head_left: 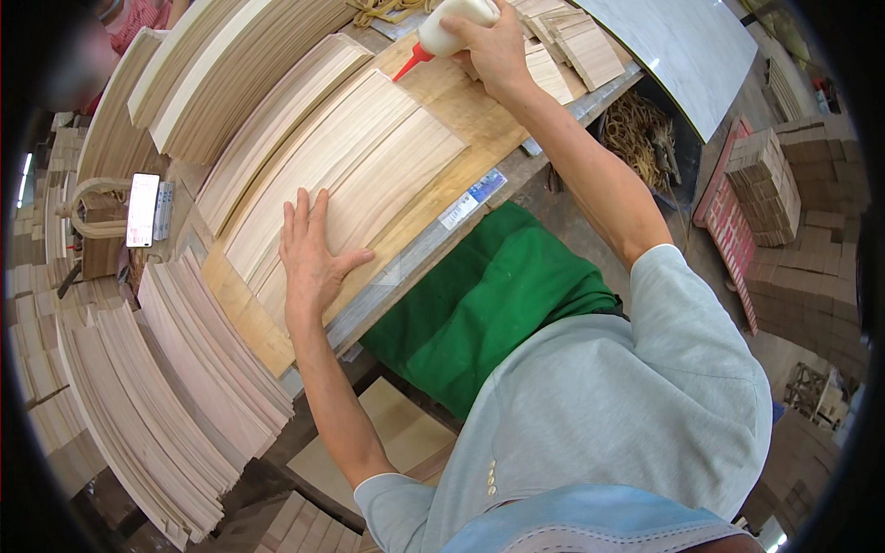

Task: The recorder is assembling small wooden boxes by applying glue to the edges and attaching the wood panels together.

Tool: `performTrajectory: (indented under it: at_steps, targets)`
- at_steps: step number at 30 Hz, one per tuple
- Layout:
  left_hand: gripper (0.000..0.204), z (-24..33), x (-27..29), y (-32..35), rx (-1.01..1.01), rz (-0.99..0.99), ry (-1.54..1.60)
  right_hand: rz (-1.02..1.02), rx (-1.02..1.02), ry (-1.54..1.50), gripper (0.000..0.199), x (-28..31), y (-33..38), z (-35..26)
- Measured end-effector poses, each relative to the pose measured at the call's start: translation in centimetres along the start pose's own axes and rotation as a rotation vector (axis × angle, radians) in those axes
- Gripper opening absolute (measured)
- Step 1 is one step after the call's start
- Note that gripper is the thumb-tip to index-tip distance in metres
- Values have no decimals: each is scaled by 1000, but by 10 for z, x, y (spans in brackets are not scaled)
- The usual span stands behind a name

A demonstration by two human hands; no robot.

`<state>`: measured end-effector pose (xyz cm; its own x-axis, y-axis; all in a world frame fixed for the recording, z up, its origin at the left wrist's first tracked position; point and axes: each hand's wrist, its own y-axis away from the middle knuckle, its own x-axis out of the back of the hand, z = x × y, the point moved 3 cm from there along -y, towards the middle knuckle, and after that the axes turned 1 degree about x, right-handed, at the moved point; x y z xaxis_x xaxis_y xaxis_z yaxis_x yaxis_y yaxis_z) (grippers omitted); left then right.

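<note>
My right hand (499, 57) is wrapped round a white squeeze bottle (450, 28), which is tilted so its red nozzle (412, 63) points down. The nozzle tip is at the far right corner of a pale wooden board (355, 115); whether it touches, I cannot tell, and no glue or other liquid shows. My left hand (313, 253) lies flat with fingers spread on the near left part of the boards. A second pale board (406, 157) lies alongside the first, on a yellowish plywood sheet (241, 313) on the workbench.
Tall stacks of long boards (249, 74) stand beyond the bench, with more stacked strips (175, 369) at left. A phone (142, 210) stands upright at left. Small wood pieces (590, 48) lie at the bench's right end, near a bin of rubber bands (641, 138). Another person (138, 20) is at top left.
</note>
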<state>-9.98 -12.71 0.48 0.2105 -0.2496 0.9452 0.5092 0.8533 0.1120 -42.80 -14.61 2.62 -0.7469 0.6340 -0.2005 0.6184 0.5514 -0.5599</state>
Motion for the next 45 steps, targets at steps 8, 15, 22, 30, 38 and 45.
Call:
performTrajectory:
  at_steps: [8, 15, 22, 30, 38, 45]
  targets:
    - [106, 1, 1, 2, 8, -2, 12, 45, -298, 167, 58, 11, -4, 3]
    - [105, 3, 0, -1, -5, -12, 18, -22, -451, 80, 56, 24, 1, -4]
    - [104, 0, 1, 1, 4, 0, 20, -22, -441, 37, 65, 28, 6, -28]
    - [104, -1, 0, 1, 0, 9, 21, -32, -472, 29, 60, 51, 24, -18]
    - [102, 0, 0, 0, -8, 3, 12, -75, -445, 9, 60, 68, 30, -28]
    - [100, 1, 0, 1, 7, -10, 26, -72, -467, -2, 64, 85, 42, -41]
